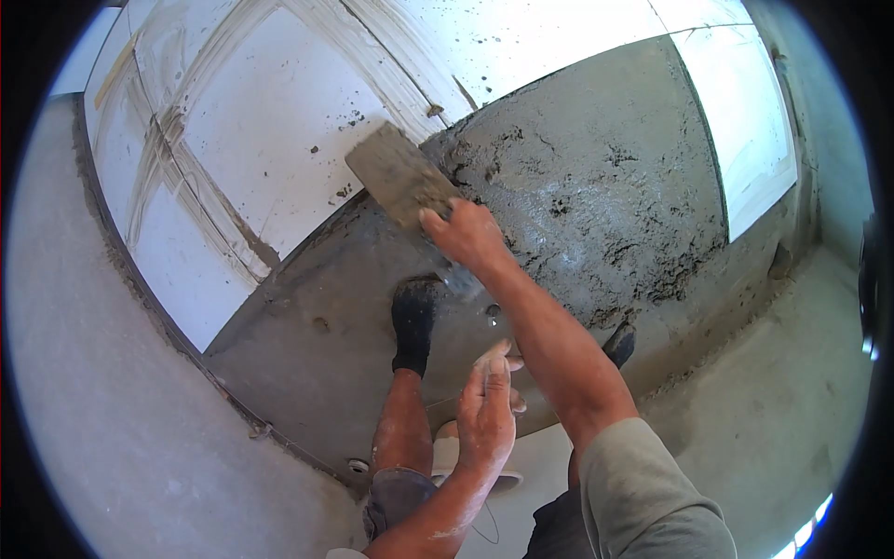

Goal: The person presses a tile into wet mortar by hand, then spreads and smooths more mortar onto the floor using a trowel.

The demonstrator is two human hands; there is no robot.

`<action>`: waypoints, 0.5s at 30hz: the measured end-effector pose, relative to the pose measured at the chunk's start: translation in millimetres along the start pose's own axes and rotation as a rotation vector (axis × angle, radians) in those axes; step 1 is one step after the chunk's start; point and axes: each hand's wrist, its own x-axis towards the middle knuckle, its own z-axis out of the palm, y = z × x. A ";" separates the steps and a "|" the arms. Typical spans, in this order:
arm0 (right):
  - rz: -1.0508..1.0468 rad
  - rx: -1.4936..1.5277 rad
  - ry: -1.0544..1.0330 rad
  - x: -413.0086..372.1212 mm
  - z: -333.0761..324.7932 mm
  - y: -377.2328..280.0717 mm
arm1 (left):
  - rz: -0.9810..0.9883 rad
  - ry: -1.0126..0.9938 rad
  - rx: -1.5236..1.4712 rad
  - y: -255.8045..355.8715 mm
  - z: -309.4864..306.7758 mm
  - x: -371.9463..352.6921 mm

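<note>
The right hand (470, 233) is closing its grip fully around the handle of one trowel (400, 177), whose flat, roughly rectangular blade is coated in dull grey mix. The blade is lying against the wall (261, 121) at the upper left edge of the wet plaster (596, 186). That plaster is forming a single broad patch – coarse, lumpy and pitted with dark gouges along its right and lower edges, and smoother and glistening towards the middle. A glossy end of the handle is sticking out below the fist. The left hand (486, 410) is hovering lower down, well apart from the trowel, its grip wide open with fingers stretched straight and holding nothing; dust is whitening the skin. Around the patch, the wall is showing large smooth white blocks with smeared grey mortar joints crossing between them. Two feet are standing at the base of the wall – one in a black sock or shoe (413, 321), the other (619, 343) largely hidden behind the right forearm. A grey sleeve (643, 494) is covering the right upper arm, and the rough concrete floor (764, 419) is spreading out to the right.
</note>
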 end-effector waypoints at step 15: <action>0.089 -0.226 0.133 -62.2 -28.8 92.9 | 0.018 0.101 0.030 8.4 1.5 -0.7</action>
